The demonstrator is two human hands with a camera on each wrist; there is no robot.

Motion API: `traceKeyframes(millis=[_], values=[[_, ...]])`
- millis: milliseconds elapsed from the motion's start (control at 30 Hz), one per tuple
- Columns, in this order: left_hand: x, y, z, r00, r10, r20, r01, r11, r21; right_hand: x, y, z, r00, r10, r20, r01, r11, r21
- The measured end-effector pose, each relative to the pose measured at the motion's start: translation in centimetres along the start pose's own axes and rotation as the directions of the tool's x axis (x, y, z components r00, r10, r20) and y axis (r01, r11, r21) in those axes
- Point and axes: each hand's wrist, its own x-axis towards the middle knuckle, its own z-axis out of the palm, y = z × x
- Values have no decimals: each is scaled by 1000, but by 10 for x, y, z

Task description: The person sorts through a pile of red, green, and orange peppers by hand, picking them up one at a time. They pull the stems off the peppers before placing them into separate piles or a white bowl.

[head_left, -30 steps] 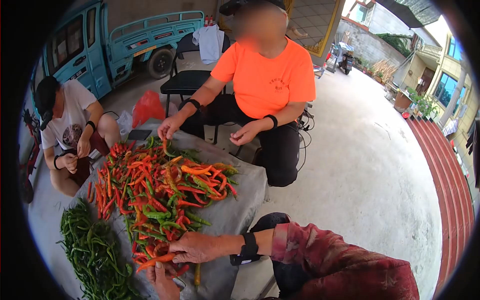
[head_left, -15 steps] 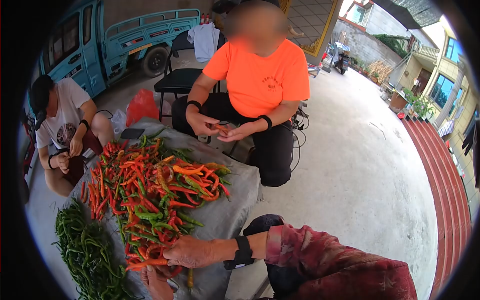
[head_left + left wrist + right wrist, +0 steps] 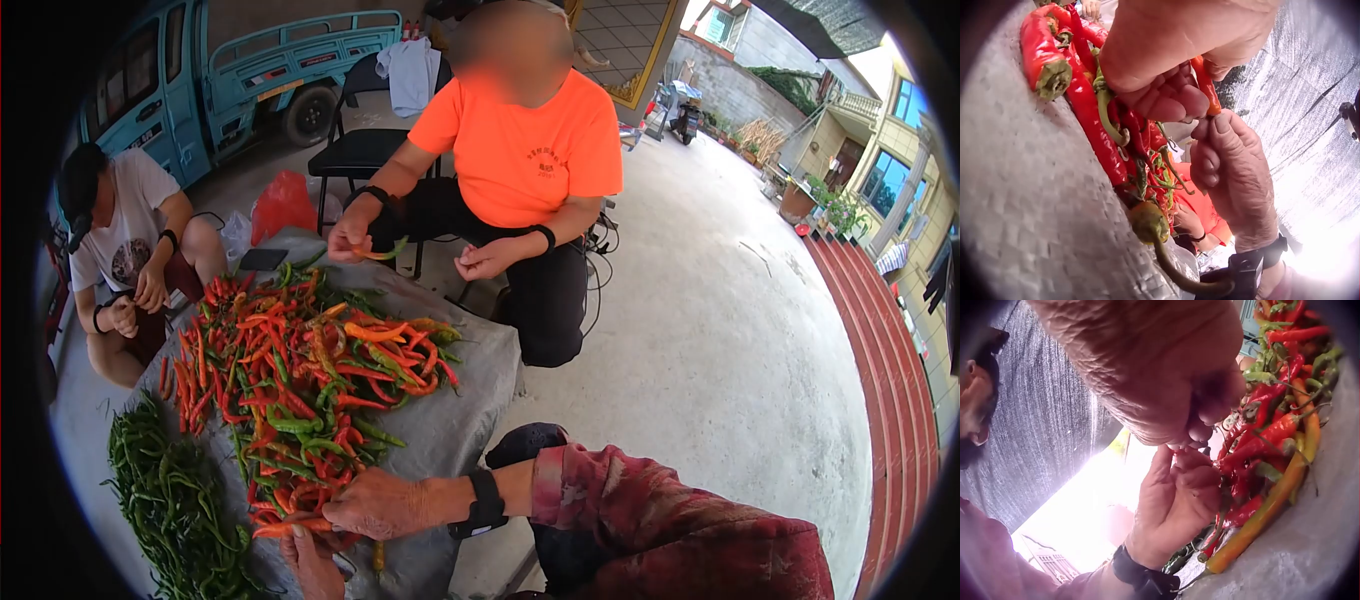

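Note:
An orange-red chili pepper (image 3: 290,527) is held between my two hands, low over the near end of the pile. My left hand (image 3: 315,568) grips it from below, its thumb against the pepper. From the right, my right hand (image 3: 380,503) pinches one end; in the left wrist view its thumb and fingertip meet at the tip of that pepper (image 3: 1209,90). The right wrist view shows the fingers of both hands close together, hiding most of the pepper. Just beside them lies the heap of red and green chili peppers (image 3: 300,400), with a yellow-orange chili (image 3: 1260,519) at its edge.
A grey woven sheet (image 3: 440,440) lies under the heap. Dark green chilies (image 3: 170,500) form a separate pile at left. Across sits a person in an orange shirt (image 3: 530,150) holding a chili (image 3: 382,252); another person in white (image 3: 125,220) crouches at left. A phone (image 3: 263,260) lies at the far edge.
My hands keep hold of the orange-red chili, with only small shifts. The person opposite took a chili from the heap, brought both hands together, and now holds a green-and-orange one with hands apart.

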Motion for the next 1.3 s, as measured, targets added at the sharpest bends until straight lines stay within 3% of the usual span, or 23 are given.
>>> traceKeyframes(millis=[133, 233, 300, 333, 400, 533, 767, 933, 1000, 1067, 1133, 1200, 1300], values=[[3, -5, -6, 999, -32, 28, 33, 999, -19, 4, 1, -2, 992, 33, -121, -36, 999, -18], [5, -3, -14, 998, -48, 41, 49, 998, -28, 9, 9, -10, 961, 170, -218, -170, 985, 19], [4, 8, -19, 971, -132, 199, 109, 986, 125, 12, 15, -11, 952, 182, -248, -184, 983, 15], [2, 7, -12, 971, -133, 199, 109, 986, 126, 13, 18, -10, 941, 193, -277, -197, 980, 11], [-3, 3, 4, 990, 19, 140, -33, 994, 100, 15, 21, -7, 940, 221, -261, -233, 972, -13], [-3, 5, 5, 988, 5, 155, -23, 994, 110, 16, 27, -2, 936, 275, -220, -283, 959, -6], [-7, 13, 12, 981, 27, 193, -69, 974, 215, 16, 22, -3, 949, 271, -164, -288, 953, -93], [-7, 15, 13, 981, 20, 192, -69, 965, 252, 27, 34, -10, 905, 135, -404, -196, 974, -115], [-5, 9, 11, 979, 17, 201, -60, 976, 207, 31, 43, -10, 914, 174, -366, -229, 967, -114], [-1, 4, 10, 974, 18, 225, -70, 972, 223, 37, 49, -3, 931, 81, -356, -164, 964, -208], [-7, 17, 12, 976, 11, 220, -75, 956, 285, 38, 48, 4, 939, 124, -321, -213, 943, -256], [-7, 19, 9, 968, 16, 250, -81, 964, 253, 38, 43, 3, 954, 119, -274, -190, 949, -250], [-9, 24, 5, 978, 15, 210, -68, 967, 246, 33, 37, 6, 978, 135, -159, -150, 985, -88]])
